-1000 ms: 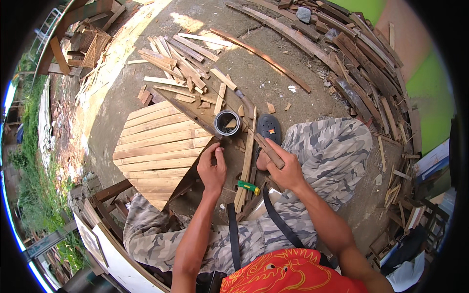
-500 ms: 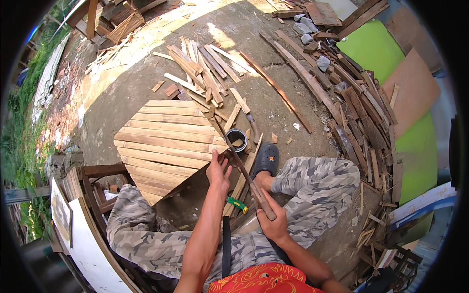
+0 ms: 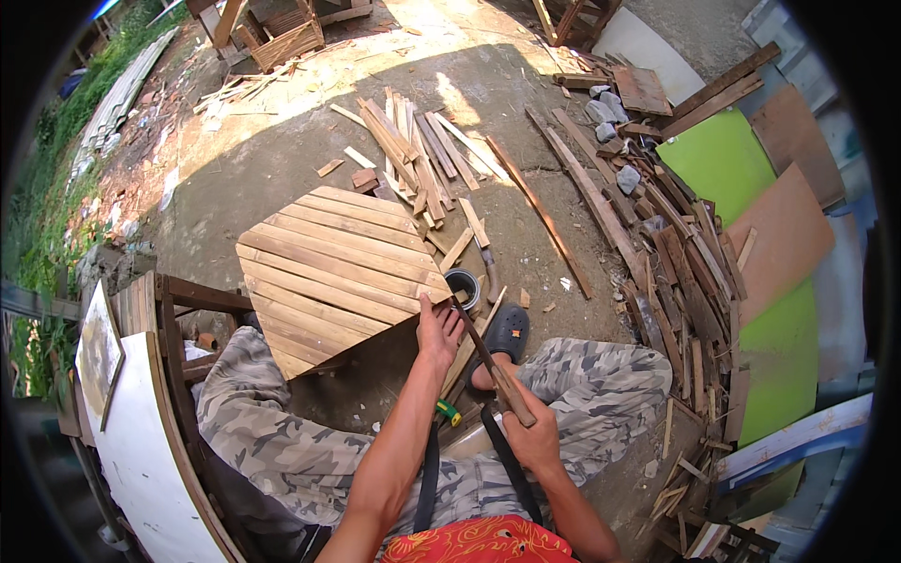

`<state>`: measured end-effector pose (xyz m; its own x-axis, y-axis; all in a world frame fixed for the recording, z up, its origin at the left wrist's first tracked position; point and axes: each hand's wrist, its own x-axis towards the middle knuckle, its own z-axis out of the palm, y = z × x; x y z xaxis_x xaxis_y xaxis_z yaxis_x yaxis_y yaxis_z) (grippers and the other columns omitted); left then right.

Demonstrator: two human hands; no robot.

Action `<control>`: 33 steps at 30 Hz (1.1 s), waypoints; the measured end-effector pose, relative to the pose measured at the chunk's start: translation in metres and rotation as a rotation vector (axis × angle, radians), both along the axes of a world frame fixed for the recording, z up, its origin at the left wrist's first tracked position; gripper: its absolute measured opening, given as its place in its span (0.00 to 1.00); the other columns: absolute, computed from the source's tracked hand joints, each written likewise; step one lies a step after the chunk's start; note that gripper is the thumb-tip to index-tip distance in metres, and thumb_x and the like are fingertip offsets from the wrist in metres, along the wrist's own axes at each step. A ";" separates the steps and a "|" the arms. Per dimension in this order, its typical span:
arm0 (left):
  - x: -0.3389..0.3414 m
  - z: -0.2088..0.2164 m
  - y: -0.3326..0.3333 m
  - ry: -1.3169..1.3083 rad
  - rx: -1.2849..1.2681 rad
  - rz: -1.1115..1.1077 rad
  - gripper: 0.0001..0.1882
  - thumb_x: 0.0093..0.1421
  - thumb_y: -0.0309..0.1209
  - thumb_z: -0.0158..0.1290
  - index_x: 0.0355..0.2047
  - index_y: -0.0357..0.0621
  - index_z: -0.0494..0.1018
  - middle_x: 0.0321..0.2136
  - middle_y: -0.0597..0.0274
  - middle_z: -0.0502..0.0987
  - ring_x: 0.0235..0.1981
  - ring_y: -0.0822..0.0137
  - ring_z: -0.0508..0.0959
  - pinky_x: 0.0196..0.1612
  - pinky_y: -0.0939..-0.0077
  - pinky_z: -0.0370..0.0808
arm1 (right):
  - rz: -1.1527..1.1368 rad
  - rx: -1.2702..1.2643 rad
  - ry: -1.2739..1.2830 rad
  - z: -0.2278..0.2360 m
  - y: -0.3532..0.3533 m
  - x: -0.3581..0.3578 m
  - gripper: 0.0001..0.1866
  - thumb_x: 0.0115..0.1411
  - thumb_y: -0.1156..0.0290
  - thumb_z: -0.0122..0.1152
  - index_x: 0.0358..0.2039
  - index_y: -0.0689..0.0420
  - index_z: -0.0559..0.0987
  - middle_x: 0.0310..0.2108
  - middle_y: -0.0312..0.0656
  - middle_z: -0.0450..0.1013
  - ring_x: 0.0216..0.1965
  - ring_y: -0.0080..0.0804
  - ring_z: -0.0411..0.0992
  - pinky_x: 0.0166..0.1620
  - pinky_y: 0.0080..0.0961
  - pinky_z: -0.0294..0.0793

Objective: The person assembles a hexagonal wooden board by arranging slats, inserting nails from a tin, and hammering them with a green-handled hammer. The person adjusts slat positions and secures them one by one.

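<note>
My right hand (image 3: 533,433) is closed round the wooden handle of a long knife (image 3: 485,352), whose narrow dark blade points up and left toward the slatted panel. The many-sided panel (image 3: 338,272) is made of pale wooden or bamboo slats and stands in front of me, left of centre. At its right corner is my left hand (image 3: 439,333), palm turned up, fingers apart, the thumb against the panel's edge. The blade tip passes close to those fingers. Beyond them stands a dark round tin (image 3: 463,283). A green and yellow tool handle (image 3: 449,412) lies between my legs.
Loose wood strips (image 3: 413,150) lie on the ground ahead. Stacked scrap wood (image 3: 685,281), stones (image 3: 605,108) and green boards (image 3: 723,169) line the right side. A white board (image 3: 150,450) leans at my left. My foot in a dark clog (image 3: 508,330) rests beside the tin.
The knife's blade has come away from the panel's far right edge and dropped lower, nearer me. My left hand stays at the panel's corner. The whole view has shifted slightly.
</note>
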<state>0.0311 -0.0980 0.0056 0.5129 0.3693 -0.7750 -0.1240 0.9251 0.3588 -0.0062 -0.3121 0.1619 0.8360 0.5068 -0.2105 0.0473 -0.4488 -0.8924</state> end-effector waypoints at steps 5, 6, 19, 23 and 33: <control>0.013 -0.008 -0.005 -0.006 0.027 -0.084 0.33 0.69 0.56 0.53 0.63 0.45 0.66 0.65 0.64 0.68 0.69 0.62 0.63 0.68 0.52 0.59 | -0.070 -0.044 -0.057 0.019 -0.042 0.005 0.30 0.56 0.79 0.55 0.62 0.69 0.72 0.52 0.59 0.78 0.53 0.42 0.78 0.56 0.31 0.74; 0.019 -0.009 -0.007 -0.041 -0.004 -0.034 0.30 0.70 0.53 0.53 0.62 0.45 0.68 0.64 0.65 0.69 0.67 0.63 0.65 0.67 0.53 0.61 | -0.115 -0.037 -0.036 0.019 -0.048 0.009 0.30 0.56 0.79 0.54 0.62 0.70 0.72 0.53 0.59 0.77 0.54 0.42 0.78 0.57 0.31 0.74; 0.030 -0.050 -0.029 -0.017 0.309 0.058 0.10 0.68 0.35 0.57 0.45 0.44 0.81 0.43 0.69 0.83 0.41 0.76 0.79 0.39 0.78 0.75 | -0.136 0.018 -0.080 0.035 -0.048 0.041 0.31 0.56 0.78 0.53 0.63 0.72 0.71 0.49 0.50 0.78 0.42 0.29 0.77 0.44 0.25 0.77; 0.038 -0.059 -0.030 0.108 0.453 0.039 0.11 0.66 0.35 0.58 0.41 0.42 0.82 0.37 0.65 0.84 0.34 0.75 0.80 0.33 0.77 0.74 | -0.129 -0.003 -0.067 0.034 -0.046 0.047 0.32 0.56 0.78 0.54 0.62 0.72 0.71 0.51 0.53 0.77 0.47 0.34 0.78 0.50 0.28 0.76; 0.046 -0.017 -0.031 0.701 0.646 -0.107 0.20 0.59 0.42 0.54 0.32 0.34 0.82 0.33 0.40 0.84 0.39 0.41 0.84 0.46 0.52 0.77 | -0.050 -0.068 -0.235 0.028 -0.039 0.050 0.31 0.56 0.79 0.54 0.62 0.71 0.72 0.50 0.55 0.78 0.49 0.36 0.78 0.52 0.31 0.76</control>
<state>0.0767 -0.1290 -0.0116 0.0657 0.8110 -0.5813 0.3868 0.5163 0.7640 0.0437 -0.3507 0.1899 0.8897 0.4549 -0.0393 0.2266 -0.5146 -0.8269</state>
